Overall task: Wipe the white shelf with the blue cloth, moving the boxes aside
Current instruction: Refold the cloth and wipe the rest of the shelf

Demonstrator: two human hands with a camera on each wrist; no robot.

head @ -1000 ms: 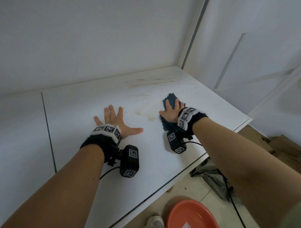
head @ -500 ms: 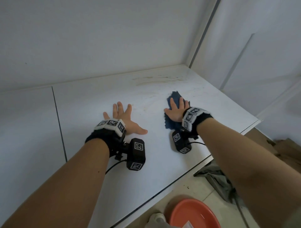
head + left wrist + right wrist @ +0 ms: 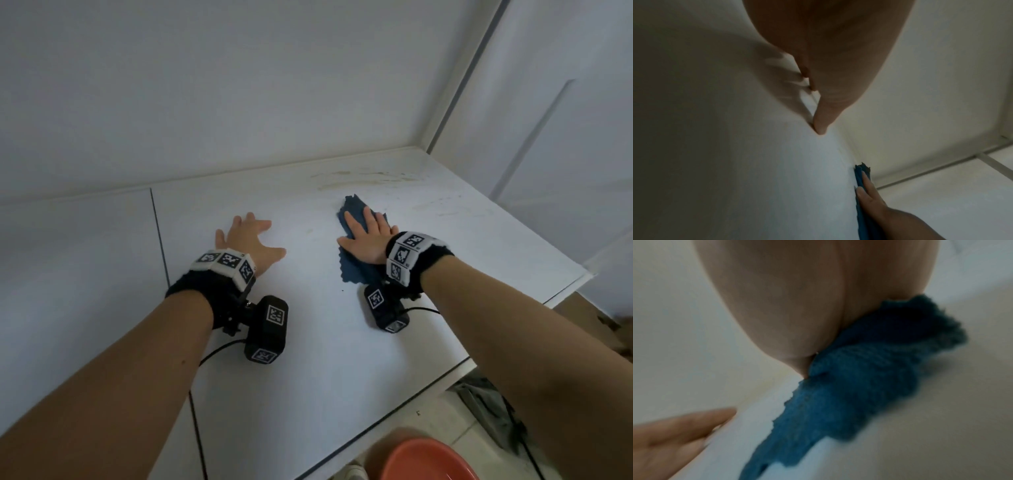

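Fingers point(image 3: 369, 219) flat, right hand point(image 3: 366, 240) pressing blue cloth point(image 3: 352, 270)

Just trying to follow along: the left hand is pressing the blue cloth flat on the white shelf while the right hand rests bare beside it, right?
Not quite: the hands are swapped. In the head view the right hand presses the blue cloth flat on the white shelf, and the left hand rests bare beside it, fingers spread.
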